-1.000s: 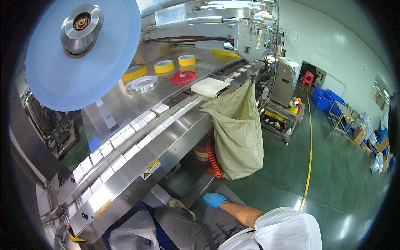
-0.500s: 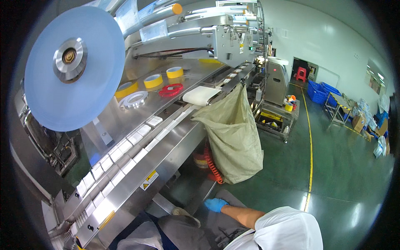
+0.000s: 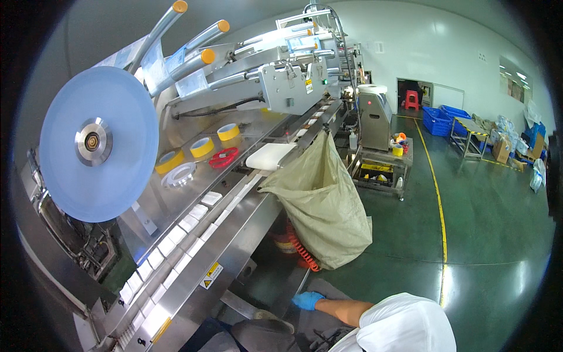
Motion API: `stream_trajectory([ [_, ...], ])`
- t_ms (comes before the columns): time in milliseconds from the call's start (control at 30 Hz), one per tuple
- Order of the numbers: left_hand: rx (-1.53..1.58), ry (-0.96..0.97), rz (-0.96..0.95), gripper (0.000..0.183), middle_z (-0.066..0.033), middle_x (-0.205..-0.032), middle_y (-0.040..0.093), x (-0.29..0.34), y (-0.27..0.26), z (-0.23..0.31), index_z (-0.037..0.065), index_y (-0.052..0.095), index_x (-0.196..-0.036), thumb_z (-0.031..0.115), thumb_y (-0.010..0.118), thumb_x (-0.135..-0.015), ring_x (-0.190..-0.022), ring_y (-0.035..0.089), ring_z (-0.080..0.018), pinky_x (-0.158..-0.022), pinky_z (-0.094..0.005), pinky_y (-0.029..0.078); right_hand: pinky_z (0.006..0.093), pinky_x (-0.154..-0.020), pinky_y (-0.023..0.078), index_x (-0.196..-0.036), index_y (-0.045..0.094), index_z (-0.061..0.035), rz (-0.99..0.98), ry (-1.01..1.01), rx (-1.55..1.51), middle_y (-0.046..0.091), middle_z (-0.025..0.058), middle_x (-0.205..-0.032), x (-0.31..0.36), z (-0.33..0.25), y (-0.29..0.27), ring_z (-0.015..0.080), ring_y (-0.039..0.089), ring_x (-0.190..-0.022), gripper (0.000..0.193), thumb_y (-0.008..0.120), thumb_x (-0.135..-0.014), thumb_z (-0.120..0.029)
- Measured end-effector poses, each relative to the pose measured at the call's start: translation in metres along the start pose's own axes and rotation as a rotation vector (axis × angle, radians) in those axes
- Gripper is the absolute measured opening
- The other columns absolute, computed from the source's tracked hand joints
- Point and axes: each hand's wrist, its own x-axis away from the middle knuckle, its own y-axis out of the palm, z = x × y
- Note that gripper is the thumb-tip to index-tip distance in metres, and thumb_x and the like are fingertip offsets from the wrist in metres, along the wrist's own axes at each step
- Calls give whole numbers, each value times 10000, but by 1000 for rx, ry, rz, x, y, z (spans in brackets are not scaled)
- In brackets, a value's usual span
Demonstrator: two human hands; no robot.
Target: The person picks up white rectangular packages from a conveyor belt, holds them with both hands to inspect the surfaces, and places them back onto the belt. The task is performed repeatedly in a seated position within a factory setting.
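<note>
Down at seven o'clock, a yellow warning-triangle label (image 3: 211, 276) on the conveyor's steel flank (image 3: 246, 234)! Just past twelve, a yellow-and-white sticker (image 3: 309, 86) on the machine plate (image 3: 278, 88), print too small to read.

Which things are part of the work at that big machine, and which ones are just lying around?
Probably part of the work:
metal conveyor
white pieces lined up along it
mounted pale blue roll
blue-gloved right hand, though touching none of these

Seemingly just lying around:
yellow tape rolls
red stool
blue crates
</note>
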Motion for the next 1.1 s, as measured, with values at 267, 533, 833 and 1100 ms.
stream_trajectory([
  [267, -17, 4, -11, 441, -233, -1378, 509, 2, -6, 7, 67, 568, -1285, 315, 465, -935, -1275, 489, -393, -1094, -451, 364, 515, -908, 482, -1165, 612, -107, -92, 43, 6, 640, 189, -1181, 0, -1, -4, 409, 631, -1032, 414, 357, -995, -386],
  [533, 16, 7, 1, 450, -240, -1383, 502, 9, -21, 15, 70, 567, -1288, 317, 471, -925, -1280, 488, -391, -1097, -458, 360, 518, -956, 459, -1184, 601, -95, -133, 171, -22, 617, 189, -1234, 7, -19, -18, 413, 591, -1113, 453, 356, -990, -423],
  [833, 186, -164, 76, 546, -227, -1382, 513, 8, 6, -7, 25, 567, -1289, 431, 459, -940, -1293, 480, -378, -1092, -442, 368, 544, -829, 502, -1078, 621, -106, -92, 106, 74, 657, 193, -1111, -2, -7, 0, 423, 650, -957, 341, 384, -976, -330],
  [1100, 513, -344, 155, 578, -243, -1298, 568, 11, 1, -10, 13, 572, -1281, 468, 451, -946, -1216, 539, -386, -1055, -441, 400, 536, -942, 454, -1207, 564, -109, -155, 179, 31, 621, 219, -1202, -7, -1, 8, 440, 596, -1073, 454, 339, -993, -440],
])
